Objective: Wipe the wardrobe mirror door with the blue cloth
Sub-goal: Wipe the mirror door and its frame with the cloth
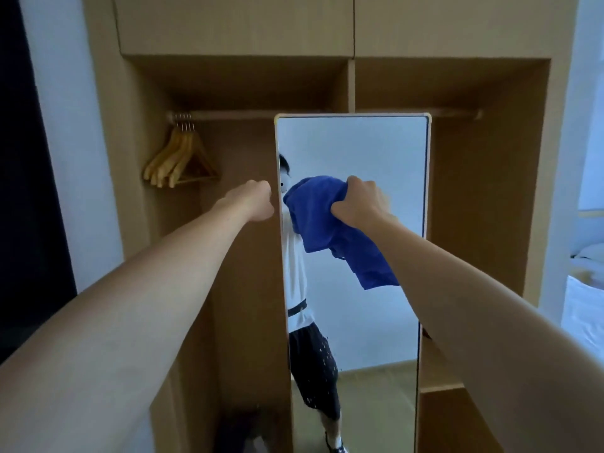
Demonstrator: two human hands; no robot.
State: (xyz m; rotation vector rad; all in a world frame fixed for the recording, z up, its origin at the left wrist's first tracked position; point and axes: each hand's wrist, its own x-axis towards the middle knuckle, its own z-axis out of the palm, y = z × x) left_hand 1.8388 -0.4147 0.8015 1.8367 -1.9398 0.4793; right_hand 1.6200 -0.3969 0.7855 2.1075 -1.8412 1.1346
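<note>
1. Most of the job looks to be ahead, as a judgement: the wardrobe (490, 191) stands open, filling the view from 9 to 3 o'clock, and nothing in the picture shows which part of the glass has been cleaned.
2. Set upright at the centre is the mirror door (359, 148), running from just above mid-frame down to 6 o'clock. Its glass shows no plain streaks or wet patches, so wiped and unwiped areas cannot be told apart. Its upper third, lower half and edges all seem to need passes.
3. Bunched at the upper middle of the glass, slightly toward 1 o'clock from centre, is the blue cloth (327, 220). Part of it hangs loose toward 5 o'clock. Whether it presses the glass or sits just off it cannot be told.
4. Gripping the cloth from its 3 o'clock side is the right hand (362, 201), fingers curled tightly into the fabric.
5. At the mirror's 9 o'clock edge sits the left hand (258, 201), fingers curled. It seems to steady the door's frame, though the actual grip is hidden.
6. Hanging at 10 o'clock on the rail are wooden hangers (179, 158), well apart from the work.
</note>
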